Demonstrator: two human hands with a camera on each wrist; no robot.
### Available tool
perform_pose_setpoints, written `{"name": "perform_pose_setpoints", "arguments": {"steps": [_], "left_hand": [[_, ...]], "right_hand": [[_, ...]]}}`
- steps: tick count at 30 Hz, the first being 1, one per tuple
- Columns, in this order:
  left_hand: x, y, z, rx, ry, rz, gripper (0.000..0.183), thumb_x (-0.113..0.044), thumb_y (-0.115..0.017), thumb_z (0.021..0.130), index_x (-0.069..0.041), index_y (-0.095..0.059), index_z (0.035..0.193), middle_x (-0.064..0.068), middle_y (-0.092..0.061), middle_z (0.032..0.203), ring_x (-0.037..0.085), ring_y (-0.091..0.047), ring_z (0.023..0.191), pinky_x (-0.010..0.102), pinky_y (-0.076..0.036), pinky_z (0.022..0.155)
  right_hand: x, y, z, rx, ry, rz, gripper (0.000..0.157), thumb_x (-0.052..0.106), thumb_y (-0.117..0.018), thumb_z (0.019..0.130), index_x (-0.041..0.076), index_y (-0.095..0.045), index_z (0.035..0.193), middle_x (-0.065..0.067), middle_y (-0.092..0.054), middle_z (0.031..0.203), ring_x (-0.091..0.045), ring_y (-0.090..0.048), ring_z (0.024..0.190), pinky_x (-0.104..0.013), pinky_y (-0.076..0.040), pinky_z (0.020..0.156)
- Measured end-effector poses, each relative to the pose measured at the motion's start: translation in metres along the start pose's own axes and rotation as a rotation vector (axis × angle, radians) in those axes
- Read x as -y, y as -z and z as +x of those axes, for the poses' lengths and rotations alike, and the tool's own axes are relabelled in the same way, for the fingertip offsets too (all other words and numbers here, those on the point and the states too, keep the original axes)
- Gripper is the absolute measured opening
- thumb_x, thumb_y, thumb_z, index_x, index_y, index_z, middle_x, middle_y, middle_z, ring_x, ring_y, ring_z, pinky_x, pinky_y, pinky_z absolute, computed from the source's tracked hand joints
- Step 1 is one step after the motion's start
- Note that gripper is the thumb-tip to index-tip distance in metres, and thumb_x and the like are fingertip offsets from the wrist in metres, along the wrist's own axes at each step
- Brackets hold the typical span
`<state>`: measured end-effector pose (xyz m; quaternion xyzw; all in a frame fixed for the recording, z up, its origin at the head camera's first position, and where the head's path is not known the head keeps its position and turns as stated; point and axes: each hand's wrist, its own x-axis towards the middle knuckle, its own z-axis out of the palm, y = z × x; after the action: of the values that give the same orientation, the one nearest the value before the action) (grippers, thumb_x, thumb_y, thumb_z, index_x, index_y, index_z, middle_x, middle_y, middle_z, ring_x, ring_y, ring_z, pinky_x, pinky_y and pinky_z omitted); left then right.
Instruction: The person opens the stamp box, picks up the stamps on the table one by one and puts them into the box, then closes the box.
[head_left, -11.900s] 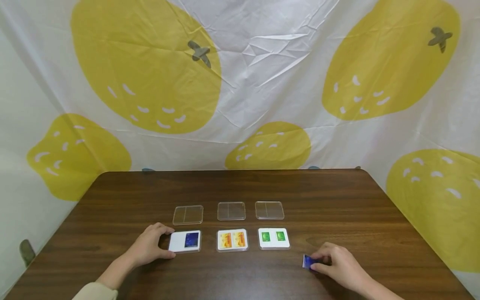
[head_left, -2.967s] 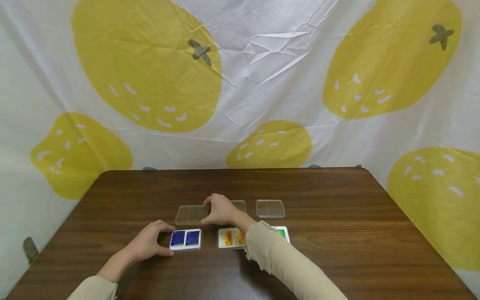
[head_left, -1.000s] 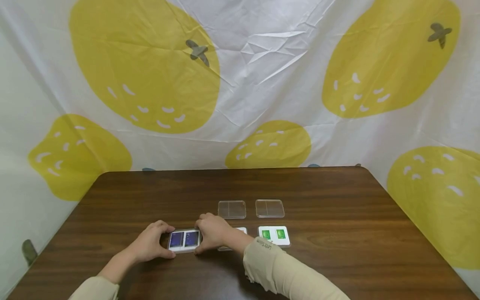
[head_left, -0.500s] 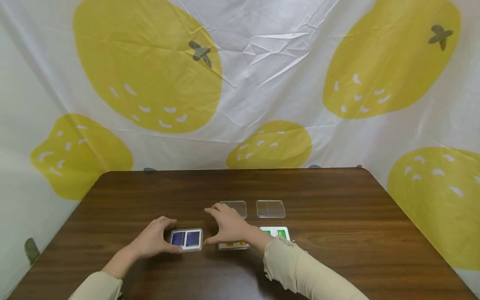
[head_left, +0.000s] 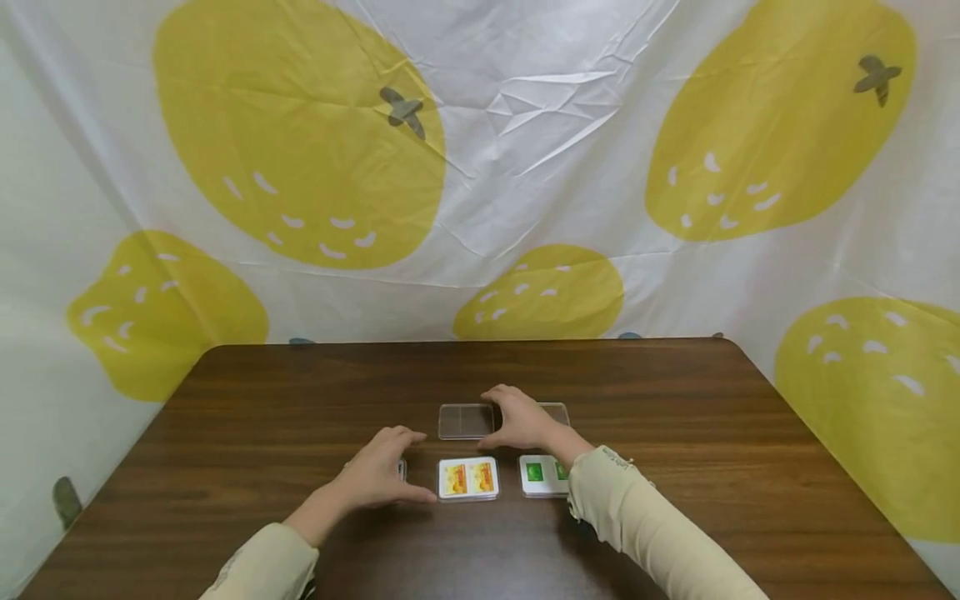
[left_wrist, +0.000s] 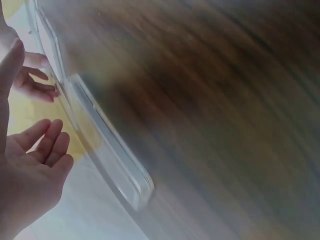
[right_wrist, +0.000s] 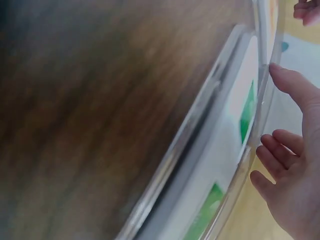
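My left hand (head_left: 378,475) is spread just left of the shallow clear case with two orange pictures (head_left: 467,479), thumb and fingers apart and holding nothing. Behind it, mostly hidden, lies the blue-picture case (head_left: 402,471). My right hand (head_left: 521,421) reaches around the right end of the middle clear lid (head_left: 461,421), thumb at the near side and fingers at the far side. In the right wrist view the same hand (right_wrist: 295,165) has loosely bent fingers, with the green-picture case (right_wrist: 225,130) before it. A case edge (left_wrist: 112,145) shows beside the left hand (left_wrist: 35,170) in its wrist view.
A second clear lid (head_left: 557,412) lies at the back right, partly behind the right hand. The right sleeve (head_left: 622,500) covers part of the green case. A dark wood table (head_left: 675,383) ends at a fruit-patterned cloth (head_left: 480,167).
A second blue picture went into the left case, and the right hand set the left lid over it. Both hands then let go and shifted right, to the orange case and the middle lid.
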<state>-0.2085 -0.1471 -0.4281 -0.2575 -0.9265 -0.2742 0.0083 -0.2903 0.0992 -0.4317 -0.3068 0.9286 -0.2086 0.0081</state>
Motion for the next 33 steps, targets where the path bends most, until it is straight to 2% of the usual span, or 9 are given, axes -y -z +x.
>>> {"name": "perform_pose_setpoints", "arguments": {"steps": [4,8,13,17,22,27,33], "left_hand": [[-0.003,-0.008,0.005,0.031,-0.008,0.029,0.078,-0.047,-0.08,0.059,0.003,-0.056,0.114,0.009,-0.056,0.104,0.025,-0.049,0.1,0.042,-0.042,0.086],[-0.004,-0.015,0.008,0.069,0.012,0.055,0.078,-0.051,-0.078,0.06,0.002,-0.057,0.114,0.007,-0.055,0.102,0.022,-0.048,0.096,0.04,-0.043,0.084],[-0.004,-0.017,0.01,0.063,0.016,0.074,0.072,-0.045,-0.08,0.06,0.0,-0.059,0.111,0.006,-0.053,0.1,0.021,-0.047,0.095,0.039,-0.043,0.082],[-0.006,-0.018,0.01,0.055,-0.004,0.079,0.063,-0.041,-0.08,0.061,-0.001,-0.061,0.105,0.004,-0.052,0.096,0.02,-0.046,0.091,0.039,-0.043,0.079],[-0.006,-0.019,0.01,0.045,-0.013,0.082,0.057,-0.039,-0.08,0.062,-0.003,-0.062,0.103,0.003,-0.052,0.093,0.018,-0.046,0.09,0.038,-0.043,0.078],[-0.005,-0.02,0.009,0.041,-0.001,0.08,0.057,-0.038,-0.08,0.062,-0.003,-0.062,0.103,0.003,-0.053,0.095,0.019,-0.046,0.091,0.039,-0.043,0.08],[-0.005,-0.02,0.008,0.034,-0.002,0.082,0.055,-0.038,-0.08,0.062,-0.003,-0.062,0.102,0.003,-0.053,0.095,0.02,-0.047,0.092,0.039,-0.043,0.08]], "right_hand": [[-0.006,-0.001,0.001,0.011,0.021,-0.02,0.073,0.037,-0.078,0.066,-0.004,-0.052,0.121,-0.014,-0.053,0.116,-0.028,-0.049,0.109,-0.04,-0.039,0.092],[-0.008,0.001,0.006,0.035,0.027,-0.013,0.066,0.033,-0.078,0.067,-0.004,-0.055,0.118,-0.014,-0.055,0.114,-0.028,-0.051,0.107,-0.039,-0.04,0.091],[-0.007,0.005,0.01,0.039,0.049,-0.023,0.054,0.028,-0.077,0.067,-0.001,-0.062,0.11,-0.011,-0.058,0.107,-0.026,-0.054,0.102,-0.038,-0.043,0.088],[-0.006,0.006,0.008,0.018,0.044,-0.053,0.051,0.028,-0.077,0.064,0.002,-0.064,0.105,-0.006,-0.06,0.1,-0.022,-0.056,0.095,-0.036,-0.045,0.083],[-0.003,0.008,-0.003,-0.03,0.034,-0.019,0.051,0.031,-0.077,0.062,0.005,-0.064,0.103,-0.001,-0.059,0.095,-0.017,-0.056,0.09,-0.033,-0.046,0.079],[0.003,0.009,-0.021,-0.025,0.08,0.042,0.05,0.033,-0.078,0.064,0.006,-0.064,0.104,0.001,-0.06,0.098,-0.014,-0.056,0.09,-0.032,-0.046,0.078],[0.008,0.005,-0.043,-0.023,0.151,0.022,0.048,0.033,-0.079,0.063,0.007,-0.065,0.1,0.003,-0.06,0.093,-0.011,-0.055,0.084,-0.026,-0.046,0.072]]}}
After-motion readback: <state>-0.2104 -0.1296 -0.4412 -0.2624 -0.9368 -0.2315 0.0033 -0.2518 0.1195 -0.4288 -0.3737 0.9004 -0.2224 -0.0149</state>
